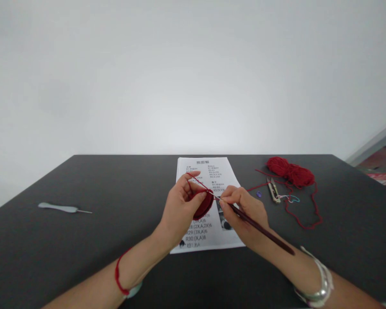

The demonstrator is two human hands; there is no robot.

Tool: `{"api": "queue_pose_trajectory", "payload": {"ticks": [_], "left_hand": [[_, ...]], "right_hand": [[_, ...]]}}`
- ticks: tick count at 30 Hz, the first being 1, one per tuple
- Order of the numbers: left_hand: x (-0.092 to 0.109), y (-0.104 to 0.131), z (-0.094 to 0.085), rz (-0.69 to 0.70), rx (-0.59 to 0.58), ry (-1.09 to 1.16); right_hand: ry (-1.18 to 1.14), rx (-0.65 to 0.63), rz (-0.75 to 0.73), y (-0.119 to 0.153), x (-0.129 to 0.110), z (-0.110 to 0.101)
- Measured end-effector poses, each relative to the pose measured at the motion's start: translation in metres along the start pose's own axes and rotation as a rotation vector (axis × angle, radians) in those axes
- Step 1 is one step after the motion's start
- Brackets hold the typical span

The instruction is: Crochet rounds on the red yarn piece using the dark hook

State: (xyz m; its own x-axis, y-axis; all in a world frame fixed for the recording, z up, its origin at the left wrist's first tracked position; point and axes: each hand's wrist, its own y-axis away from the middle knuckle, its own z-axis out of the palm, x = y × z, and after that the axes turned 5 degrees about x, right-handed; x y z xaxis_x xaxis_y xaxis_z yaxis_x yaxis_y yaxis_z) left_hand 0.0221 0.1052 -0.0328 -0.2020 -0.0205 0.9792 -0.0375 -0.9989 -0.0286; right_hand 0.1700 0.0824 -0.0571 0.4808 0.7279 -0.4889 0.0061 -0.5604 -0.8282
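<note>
My left hand (182,198) pinches a round dark-red crochet piece (203,207) between thumb and fingers, above the printed sheet. Red yarn (197,181) runs over its raised index finger down to the edge of the piece. In my right hand (244,210) is a crochet hook (262,231) with a dark brown handle, held like a pen. The hook's thin metal tip meets the top edge of the crochet piece, close to my left thumb. Whether the tip is through a stitch is too small to tell.
A printed pattern sheet (203,245) lies under my hands on the dark table (122,184). To the right are a red yarn skein (291,171), thread snips (273,191) and a small purple stitch marker (259,194). A grey-handled hook (58,208) lies at left.
</note>
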Motion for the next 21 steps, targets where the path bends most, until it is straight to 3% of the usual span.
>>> {"api": "queue_pose_trajectory", "payload": {"ticks": [5, 9, 15, 21], "left_hand": [[-0.001, 0.002, 0.001, 0.086, 0.018, -0.050], [-0.003, 0.002, 0.001, 0.068, 0.030, -0.074], [-0.006, 0.001, 0.000, 0.047, 0.078, -0.055], [-0.004, 0.000, 0.002, -0.031, 0.071, -0.027]], "right_hand": [[0.027, 0.005, -0.022, 0.004, 0.000, 0.001], [0.031, -0.019, -0.082, 0.008, 0.000, 0.003], [-0.096, 0.025, 0.184, 0.007, 0.000, 0.008], [-0.058, -0.088, -0.079, 0.017, 0.008, 0.008]]}}
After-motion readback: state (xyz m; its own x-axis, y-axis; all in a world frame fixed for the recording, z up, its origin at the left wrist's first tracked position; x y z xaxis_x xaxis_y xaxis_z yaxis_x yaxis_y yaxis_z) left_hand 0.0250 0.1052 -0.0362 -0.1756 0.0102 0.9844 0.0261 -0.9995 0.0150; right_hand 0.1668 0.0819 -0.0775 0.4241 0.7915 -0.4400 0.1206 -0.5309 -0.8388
